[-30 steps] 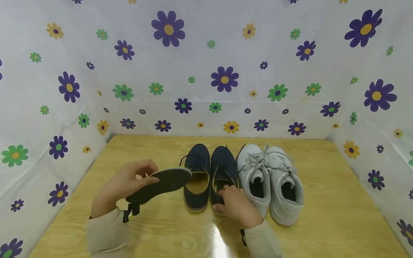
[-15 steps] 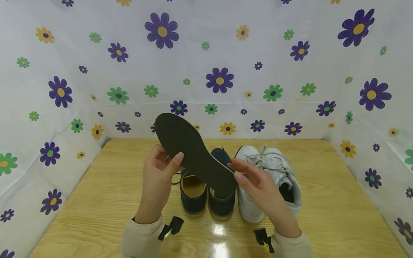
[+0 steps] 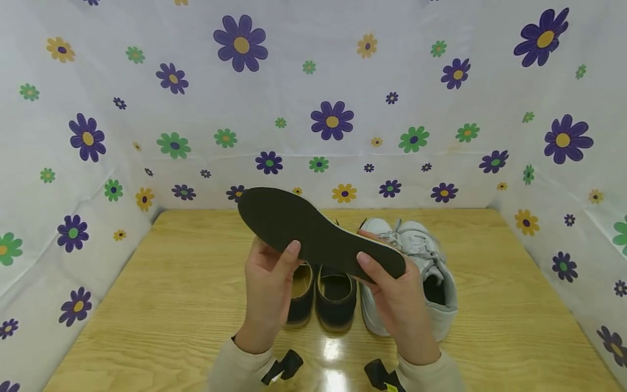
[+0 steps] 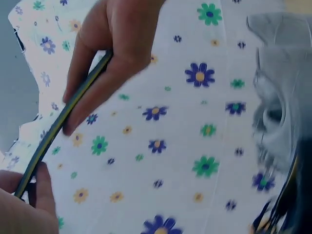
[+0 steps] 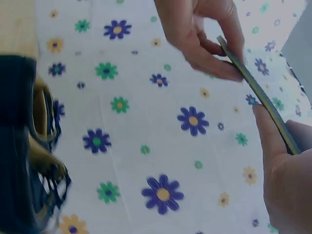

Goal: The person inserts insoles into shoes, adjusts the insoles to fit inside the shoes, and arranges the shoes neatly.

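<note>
A dark shoe insole (image 3: 294,223) is held up in both hands in front of the shoes, its black face toward me and its wide end at the left. My left hand (image 3: 268,294) pinches the wide part, thumb on the black face. At the narrow end my right hand (image 3: 404,310) grips it with the thumb in front and the fingers behind. The right wrist view shows the insole (image 5: 265,100) edge-on as a thin strip with a yellowish layer. Behind it stand two navy shoes, the left one (image 3: 300,305) and the right one (image 3: 337,313), partly hidden.
Two white lace-up sneakers (image 3: 443,321) stand right of the navy pair; my right hand hides part of the nearer one. All the shoes are on a wood-grain table (image 3: 196,305). A white flower-print cloth (image 3: 416,71) hangs around the back and sides.
My right hand has left the right navy shoe and taken hold of the insole's narrow end. The insole has been raised from the left to the middle and turned more level.
</note>
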The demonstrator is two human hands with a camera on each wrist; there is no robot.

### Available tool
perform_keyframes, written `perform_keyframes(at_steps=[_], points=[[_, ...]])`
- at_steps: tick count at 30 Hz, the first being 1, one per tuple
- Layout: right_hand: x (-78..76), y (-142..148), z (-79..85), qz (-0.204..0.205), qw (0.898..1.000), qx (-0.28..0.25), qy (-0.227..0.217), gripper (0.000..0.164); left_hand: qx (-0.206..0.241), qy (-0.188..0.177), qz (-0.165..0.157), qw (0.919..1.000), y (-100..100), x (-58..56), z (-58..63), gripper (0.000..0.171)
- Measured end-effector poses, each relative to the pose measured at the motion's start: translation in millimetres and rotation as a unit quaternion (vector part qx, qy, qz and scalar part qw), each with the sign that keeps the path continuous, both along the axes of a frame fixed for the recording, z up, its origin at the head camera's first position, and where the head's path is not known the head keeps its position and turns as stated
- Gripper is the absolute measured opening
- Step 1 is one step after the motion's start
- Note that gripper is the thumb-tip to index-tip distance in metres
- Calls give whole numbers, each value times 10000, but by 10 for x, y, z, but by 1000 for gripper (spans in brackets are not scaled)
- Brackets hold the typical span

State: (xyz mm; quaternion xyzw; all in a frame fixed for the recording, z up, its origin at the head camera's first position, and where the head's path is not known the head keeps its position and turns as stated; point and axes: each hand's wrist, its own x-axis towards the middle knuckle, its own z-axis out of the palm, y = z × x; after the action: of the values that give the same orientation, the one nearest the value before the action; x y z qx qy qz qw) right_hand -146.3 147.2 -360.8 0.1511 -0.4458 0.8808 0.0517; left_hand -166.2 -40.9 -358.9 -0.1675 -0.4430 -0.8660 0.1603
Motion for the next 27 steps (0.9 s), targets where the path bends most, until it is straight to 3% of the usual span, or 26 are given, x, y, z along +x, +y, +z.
perform_keyframes(at_steps=[2, 4, 5, 6, 7, 8, 10, 11, 13, 15, 17, 19, 21, 22, 23, 24, 25, 27], points=[[20, 22, 17, -288, 9995, 80, 28, 35, -478, 3, 366, 9982, -86, -10, 29, 31], [38, 75, 44, -536, 9981, 292, -3, 35, -1081, 150, 948, 9895, -218, -19, 76, 38], [48, 110, 59, -619, 9971, 430, -40, 35, -1515, 309, 1323, 9791, -289, -23, 101, 39], [58, 148, 75, -688, 9959, 582, -93, 34, -2031, 520, 1688, 9631, -360, -29, 121, 39], [68, 186, 92, -724, 9943, 777, -111, 34, -2656, 787, 2038, 9390, -426, -35, 138, 40], [77, 224, 106, -756, 9917, 1037, -97, 32, -3285, 1089, 2319, 9091, -480, -40, 158, 44], [97, 295, 131, -826, 9816, 1722, -18, 31, -4523, 1834, 2605, 8330, -551, -42, 184, 59], [108, 329, 140, -824, 9747, 2078, 86, 30, -5036, 2220, 2532, 7956, -569, -35, 185, 71], [133, 384, 152, -743, 9579, 2739, 428, 31, -5860, 2736, 2036, 7351, -562, -3, 181, 94], [156, 422, 160, -683, 9421, 3202, 720, 32, -6449, 2900, 1485, 6914, -507, 42, 163, 110], [172, 443, 161, -583, 9351, 3360, 960, 33, -6861, 2829, 1193, 6595, -440, 81, 146, 115], [181, 449, 162, -584, 9304, 3456, 1076, 35, -7106, 2706, 1121, 6397, -381, 93, 135, 113], [179, 450, 160, -732, 9213, 3628, 1196, 41, -7165, 2654, 1157, 6347, -345, 88, 126, 108], [175, 446, 159, -927, 9101, 3803, 1357, 45, -7172, 2657, 1206, 6328, -337, 82, 121, 105], [163, 436, 158, -1241, 8916, 4036, 1637, 45, -7193, 2646, 1252, 6300, -335, 72, 114, 103], [152, 422, 159, -1634, 8654, 4324, 1933, 46, -7213, 2642, 1309, 6267, -334, 62, 109, 102], [141, 401, 162, -2064, 8353, 4589, 2216, 49, -7231, 2629, 1350, 6243, -335, 50, 105, 100], [123, 343, 162, -2809, 7652, 5070, 2801, 59, -7289, 2574, 1417, 6183, -335, 29, 99, 96]])
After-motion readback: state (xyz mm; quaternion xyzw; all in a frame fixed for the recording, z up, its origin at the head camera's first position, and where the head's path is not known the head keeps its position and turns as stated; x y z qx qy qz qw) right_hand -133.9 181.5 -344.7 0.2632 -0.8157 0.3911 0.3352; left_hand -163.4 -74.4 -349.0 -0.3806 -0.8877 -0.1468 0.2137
